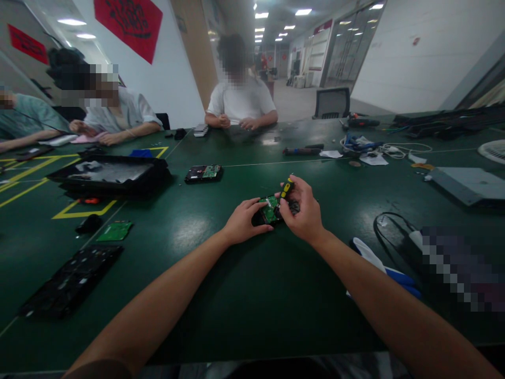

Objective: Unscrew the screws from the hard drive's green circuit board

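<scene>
A small black device with a green circuit board (pixel 270 211) lies on the dark green table (pixel 244 295) in front of me. My left hand (pixel 244 221) is closed round its left side and holds it steady. My right hand (pixel 302 208) grips a screwdriver with a yellow and black handle (pixel 287 187), held upright with its tip down on the board. Both hands touch the device.
A second black device with a green board (pixel 204 173) lies further back. A black tray (pixel 110 176), a loose green board (pixel 115 231) and a black panel (pixel 71 281) lie at left. Cables (pixel 390 150), a grey box (pixel 469 184) and a white and blue glove (pixel 379 263) are at right. Three people sit across the table.
</scene>
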Available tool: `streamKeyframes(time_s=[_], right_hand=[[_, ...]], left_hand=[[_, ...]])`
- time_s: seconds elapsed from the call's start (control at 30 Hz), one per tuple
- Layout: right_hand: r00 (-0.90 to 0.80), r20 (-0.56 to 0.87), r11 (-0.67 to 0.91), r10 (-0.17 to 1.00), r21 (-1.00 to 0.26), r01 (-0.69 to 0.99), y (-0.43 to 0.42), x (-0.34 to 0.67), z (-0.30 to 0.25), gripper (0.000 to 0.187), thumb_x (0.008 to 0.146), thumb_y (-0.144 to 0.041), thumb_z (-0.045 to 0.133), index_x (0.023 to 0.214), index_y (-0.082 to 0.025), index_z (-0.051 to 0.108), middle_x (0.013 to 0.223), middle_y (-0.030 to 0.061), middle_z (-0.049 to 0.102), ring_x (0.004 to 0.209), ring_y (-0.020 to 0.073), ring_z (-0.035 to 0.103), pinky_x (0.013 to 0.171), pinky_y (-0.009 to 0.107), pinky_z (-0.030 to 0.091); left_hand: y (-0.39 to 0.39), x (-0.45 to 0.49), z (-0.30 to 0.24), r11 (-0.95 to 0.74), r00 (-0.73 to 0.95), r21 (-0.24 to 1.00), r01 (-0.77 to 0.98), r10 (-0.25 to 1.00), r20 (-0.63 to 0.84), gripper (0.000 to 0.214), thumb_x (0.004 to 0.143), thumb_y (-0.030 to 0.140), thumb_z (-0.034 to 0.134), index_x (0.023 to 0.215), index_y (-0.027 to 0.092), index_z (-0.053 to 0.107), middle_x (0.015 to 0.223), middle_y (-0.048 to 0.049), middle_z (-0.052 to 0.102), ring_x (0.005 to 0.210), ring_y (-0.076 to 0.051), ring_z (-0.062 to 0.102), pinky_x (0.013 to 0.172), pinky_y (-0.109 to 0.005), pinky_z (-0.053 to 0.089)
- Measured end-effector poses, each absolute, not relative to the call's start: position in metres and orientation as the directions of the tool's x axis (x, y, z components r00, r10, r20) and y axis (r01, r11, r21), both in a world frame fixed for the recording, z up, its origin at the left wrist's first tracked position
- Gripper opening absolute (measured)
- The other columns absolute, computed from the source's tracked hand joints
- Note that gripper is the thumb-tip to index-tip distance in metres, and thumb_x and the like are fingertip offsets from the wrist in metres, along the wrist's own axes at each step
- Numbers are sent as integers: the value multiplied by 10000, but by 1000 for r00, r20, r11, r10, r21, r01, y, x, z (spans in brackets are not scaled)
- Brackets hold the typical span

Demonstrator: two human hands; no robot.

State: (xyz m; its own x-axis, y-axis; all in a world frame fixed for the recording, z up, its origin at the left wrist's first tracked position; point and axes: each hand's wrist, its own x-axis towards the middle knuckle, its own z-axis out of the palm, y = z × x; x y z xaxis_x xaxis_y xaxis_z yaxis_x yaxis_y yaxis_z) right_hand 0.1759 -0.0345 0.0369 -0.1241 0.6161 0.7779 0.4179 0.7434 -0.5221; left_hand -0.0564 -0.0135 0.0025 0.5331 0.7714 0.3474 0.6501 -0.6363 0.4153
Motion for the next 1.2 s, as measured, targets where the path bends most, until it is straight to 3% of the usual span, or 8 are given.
streamKeyframes(time_s=[0.17, 0.3, 0.57, 0.9, 1.07, 1.2], right_hand=[[-69, 795, 709, 602, -493, 504, -33, 176, 37, 700, 935, -290, 709, 1560, -308, 393, 1337, 117, 631, 950, 251, 735, 865, 469, 667], [-89, 819, 702, 566, -423, 573, -34, 175, 40, 675, 936, -320, 716, 1544, -322, 424, 1285, 106, 639, 997, 271, 708, 866, 490, 662], [-85, 798, 697, 596, -461, 549, -35, 177, 37, 722, 948, -301, 684, 1598, -324, 370, 1448, 115, 611, 1048, 279, 726, 929, 491, 646], [-185, 817, 743, 547, -371, 557, -38, 176, 44, 699, 952, -299, 689, 1578, -378, 388, 1309, 88, 643, 1077, 289, 682, 927, 531, 645], [-202, 766, 739, 610, -459, 494, -38, 175, 41, 731, 969, -266, 618, 1621, -348, 296, 1450, 109, 598, 1166, 302, 702, 1021, 555, 617], [-165, 779, 730, 605, -462, 503, -37, 174, 39, 706, 958, -282, 661, 1589, -353, 353, 1415, 113, 603, 1109, 296, 709, 945, 530, 656]], left_hand=[[-14, -56, 2, -636, 534, 398, 661, 771, 346, 806, 843, 610, 811, 1494, 207, 560, 1553, -188, 533, 1431, -361, 518, 1187, -548, 439], [-14, -56, 2, -632, 531, 402, 662, 775, 343, 798, 844, 605, 810, 1502, 233, 554, 1564, -175, 524, 1434, -363, 514, 1183, -557, 438], [-15, -56, 3, -638, 537, 405, 655, 770, 345, 799, 848, 605, 805, 1505, 228, 550, 1562, -177, 525, 1430, -366, 514, 1179, -558, 442], [-14, -56, 2, -632, 535, 400, 664, 775, 337, 805, 847, 627, 796, 1503, 230, 548, 1574, -175, 513, 1444, -372, 503, 1192, -568, 426], [-15, -56, 3, -627, 529, 411, 661, 779, 338, 802, 837, 624, 809, 1503, 260, 551, 1573, -163, 519, 1441, -374, 508, 1181, -581, 436], [-15, -56, 2, -625, 529, 407, 666, 781, 333, 809, 842, 633, 799, 1504, 237, 553, 1572, -175, 517, 1440, -372, 509, 1188, -567, 433]])
